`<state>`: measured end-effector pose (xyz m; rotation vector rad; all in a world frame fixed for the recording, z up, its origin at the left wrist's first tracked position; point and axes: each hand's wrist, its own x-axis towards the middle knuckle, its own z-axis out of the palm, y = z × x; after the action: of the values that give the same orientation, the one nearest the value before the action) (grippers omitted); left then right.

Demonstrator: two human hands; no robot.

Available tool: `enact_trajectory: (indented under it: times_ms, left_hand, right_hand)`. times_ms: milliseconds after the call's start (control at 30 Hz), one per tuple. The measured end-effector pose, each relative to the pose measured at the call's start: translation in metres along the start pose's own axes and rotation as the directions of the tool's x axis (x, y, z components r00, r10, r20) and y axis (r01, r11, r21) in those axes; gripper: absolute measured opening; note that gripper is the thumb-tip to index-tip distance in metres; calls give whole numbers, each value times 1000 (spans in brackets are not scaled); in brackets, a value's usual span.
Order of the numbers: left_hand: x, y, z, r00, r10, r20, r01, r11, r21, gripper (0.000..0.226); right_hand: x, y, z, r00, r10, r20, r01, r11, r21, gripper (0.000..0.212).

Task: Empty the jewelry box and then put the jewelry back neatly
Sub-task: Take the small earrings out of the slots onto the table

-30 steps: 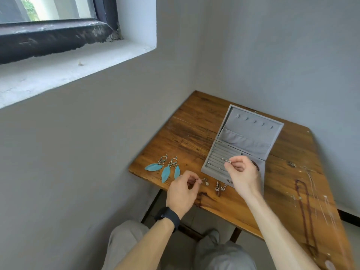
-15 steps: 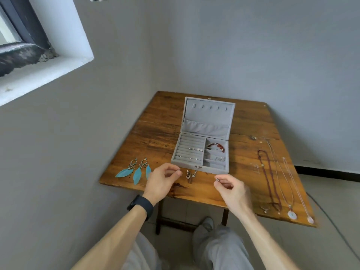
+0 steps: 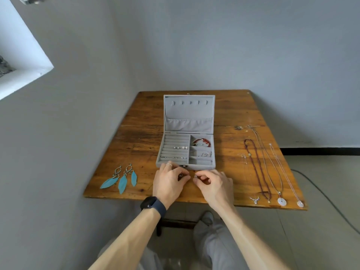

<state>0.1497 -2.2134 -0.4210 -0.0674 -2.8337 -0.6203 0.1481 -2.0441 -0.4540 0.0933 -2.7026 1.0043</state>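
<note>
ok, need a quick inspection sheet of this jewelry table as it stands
surface: worn wooden table.
job's things: grey jewelry box open; pearl studs in the ring rolls; red bracelet and silver bracelet in the right compartments. Blue feather earrings lie left of the box, necklaces laid out lengthwise to its right.
clutter: nothing seen.
grips: left hand pinches a small silver piece; right hand pinches a second small silver piece, both just in front of the box.
cables: dark cable on the floor, right of the table.
surroundings: grey walls, window recess upper left.
</note>
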Motion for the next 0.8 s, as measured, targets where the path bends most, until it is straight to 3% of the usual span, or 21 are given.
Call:
enact_trajectory:
  times_ms: [800]
  left_hand:
    - [9,-1,0,989,127,78,-132,989,66,28]
  right_hand:
    - [-3,1,-4,1000,-9,5,9,1000,20,28]
